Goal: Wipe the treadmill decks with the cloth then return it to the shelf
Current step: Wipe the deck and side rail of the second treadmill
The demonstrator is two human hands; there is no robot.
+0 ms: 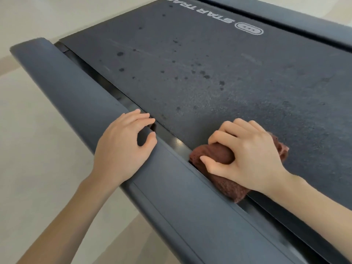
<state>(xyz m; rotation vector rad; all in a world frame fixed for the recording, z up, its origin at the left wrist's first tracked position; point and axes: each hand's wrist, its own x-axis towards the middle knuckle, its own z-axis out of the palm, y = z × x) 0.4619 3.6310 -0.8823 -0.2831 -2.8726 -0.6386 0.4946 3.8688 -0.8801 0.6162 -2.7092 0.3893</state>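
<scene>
A dark treadmill belt (200, 69) with white lettering and many small dark spots fills the upper view. A reddish-brown cloth (219, 155) lies bunched at the belt's left edge, against the gap beside the side rail. My right hand (245, 155) grips the cloth from above and presses it onto the belt. My left hand (123, 147) rests flat on the grey side rail (76, 96), fingers spread over its inner edge, holding nothing.
A second grey side rail (297, 18) runs along the belt's far right. Pale floor (34, 149) lies to the left of the treadmill. The shelf is out of view.
</scene>
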